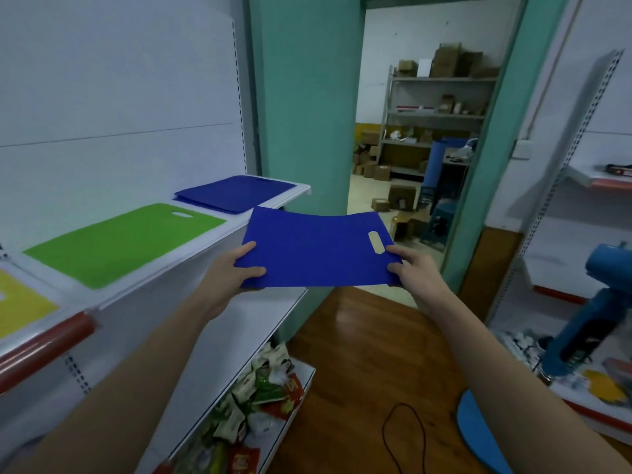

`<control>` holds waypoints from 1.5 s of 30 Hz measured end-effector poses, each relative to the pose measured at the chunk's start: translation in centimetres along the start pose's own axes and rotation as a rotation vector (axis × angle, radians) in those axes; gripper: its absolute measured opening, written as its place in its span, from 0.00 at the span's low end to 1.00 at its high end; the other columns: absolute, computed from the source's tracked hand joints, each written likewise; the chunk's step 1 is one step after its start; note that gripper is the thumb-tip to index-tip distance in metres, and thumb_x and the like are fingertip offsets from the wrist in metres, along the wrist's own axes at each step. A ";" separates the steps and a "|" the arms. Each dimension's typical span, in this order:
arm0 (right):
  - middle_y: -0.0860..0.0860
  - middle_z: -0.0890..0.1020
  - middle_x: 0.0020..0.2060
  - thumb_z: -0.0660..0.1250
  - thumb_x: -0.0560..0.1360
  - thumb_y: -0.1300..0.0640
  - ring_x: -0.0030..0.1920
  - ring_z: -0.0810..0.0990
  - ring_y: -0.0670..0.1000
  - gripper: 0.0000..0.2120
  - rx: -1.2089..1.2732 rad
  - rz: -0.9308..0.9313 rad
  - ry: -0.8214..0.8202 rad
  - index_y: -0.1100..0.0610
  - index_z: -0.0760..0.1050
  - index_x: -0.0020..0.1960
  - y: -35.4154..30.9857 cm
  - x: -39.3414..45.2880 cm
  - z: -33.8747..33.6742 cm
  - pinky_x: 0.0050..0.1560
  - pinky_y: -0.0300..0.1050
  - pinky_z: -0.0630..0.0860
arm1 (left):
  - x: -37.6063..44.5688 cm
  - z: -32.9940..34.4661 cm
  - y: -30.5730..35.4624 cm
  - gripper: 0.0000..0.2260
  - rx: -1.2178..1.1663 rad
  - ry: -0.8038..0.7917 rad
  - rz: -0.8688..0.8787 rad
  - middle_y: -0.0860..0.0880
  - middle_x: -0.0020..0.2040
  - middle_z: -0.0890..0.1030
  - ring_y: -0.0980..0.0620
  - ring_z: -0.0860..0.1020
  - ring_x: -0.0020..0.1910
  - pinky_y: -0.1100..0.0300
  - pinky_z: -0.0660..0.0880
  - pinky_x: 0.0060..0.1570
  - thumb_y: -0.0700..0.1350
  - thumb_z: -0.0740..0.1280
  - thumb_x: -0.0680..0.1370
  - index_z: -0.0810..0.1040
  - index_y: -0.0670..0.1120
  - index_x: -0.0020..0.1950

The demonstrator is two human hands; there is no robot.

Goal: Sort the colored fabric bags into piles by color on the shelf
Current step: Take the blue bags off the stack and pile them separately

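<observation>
A blue fabric bag point(314, 249) with a cut-out handle is held flat in the air, just off the right end of the white shelf point(164, 268). My left hand point(236, 271) grips its left edge and my right hand point(408, 271) grips its right edge near the handle. On the shelf lie a pile of blue bags point(236, 193) at the far end, a green bag point(123, 242) in the middle and a yellow bag point(20, 302) at the near left, partly cut off by the frame.
Below the top shelf are lower white shelves with snack packets point(260, 398). A teal doorway point(307, 114) opens to a storeroom with boxes. A black cable point(403, 436) lies on the wooden floor. Another shelf unit with a blue device point(588, 319) stands at the right.
</observation>
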State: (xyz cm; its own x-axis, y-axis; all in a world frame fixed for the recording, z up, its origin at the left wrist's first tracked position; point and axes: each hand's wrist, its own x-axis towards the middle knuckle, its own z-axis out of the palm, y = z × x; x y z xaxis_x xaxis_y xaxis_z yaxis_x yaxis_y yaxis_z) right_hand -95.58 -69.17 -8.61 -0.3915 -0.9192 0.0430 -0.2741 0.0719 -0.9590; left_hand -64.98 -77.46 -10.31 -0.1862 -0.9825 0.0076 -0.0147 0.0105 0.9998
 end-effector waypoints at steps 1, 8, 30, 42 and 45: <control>0.47 0.73 0.57 0.61 0.80 0.64 0.47 0.80 0.48 0.19 -0.016 -0.015 -0.014 0.56 0.71 0.71 -0.2 1.6 -0.6 0.41 0.41 0.81 | 0.9 0.8 0.2 0.32 -0.003 0.010 0.001 0.47 0.67 0.74 0.50 0.81 0.52 0.61 0.81 0.37 0.33 0.70 0.75 0.65 0.46 0.77; 0.46 0.74 0.54 0.60 0.81 0.66 0.43 0.79 0.48 0.20 -0.081 -0.120 -0.133 0.59 0.69 0.72 -2.0 11.4 -3.3 0.33 0.38 0.77 | 6.7 4.7 2.0 0.30 0.015 0.117 0.002 0.51 0.65 0.73 0.53 0.80 0.52 0.60 0.82 0.40 0.32 0.70 0.76 0.66 0.45 0.76; 0.51 0.76 0.57 0.60 0.78 0.69 0.38 0.76 0.46 0.20 -0.140 -0.337 -0.498 0.60 0.73 0.68 -7.4 41.0 15.0 0.33 0.35 0.74 | 24.0 -3.5 4.1 0.18 0.417 0.700 -0.009 0.45 0.61 0.77 0.50 0.77 0.51 0.63 0.73 0.51 0.35 0.68 0.77 0.77 0.42 0.68; 0.56 0.78 0.50 0.59 0.77 0.72 0.36 0.76 0.50 0.18 -0.176 -0.370 -0.765 0.63 0.76 0.64 -9.5 50.9 24.7 0.28 0.36 0.76 | 28.7 -3.1 2.6 0.22 0.926 0.706 -0.287 0.43 0.73 0.71 0.45 0.71 0.69 0.57 0.66 0.66 0.41 0.64 0.80 0.68 0.44 0.75; 0.58 0.77 0.54 0.59 0.78 0.71 0.43 0.78 0.54 0.17 -0.209 -0.384 -0.842 0.63 0.74 0.66 -9.6 52.9 25.7 0.40 0.48 0.78 | 29.0 -2.9 2.5 0.21 0.985 0.797 -0.336 0.43 0.70 0.74 0.44 0.74 0.66 0.53 0.69 0.65 0.43 0.63 0.80 0.70 0.45 0.74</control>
State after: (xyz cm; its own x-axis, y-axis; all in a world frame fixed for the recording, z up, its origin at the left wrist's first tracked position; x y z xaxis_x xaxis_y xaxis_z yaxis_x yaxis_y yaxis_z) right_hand -91.12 -128.47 -4.28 0.4982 -0.8656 0.0505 -0.4360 -0.3004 -0.8483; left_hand -67.55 -106.52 -7.58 0.5905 -0.7996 0.1089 -0.7166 -0.4575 0.5265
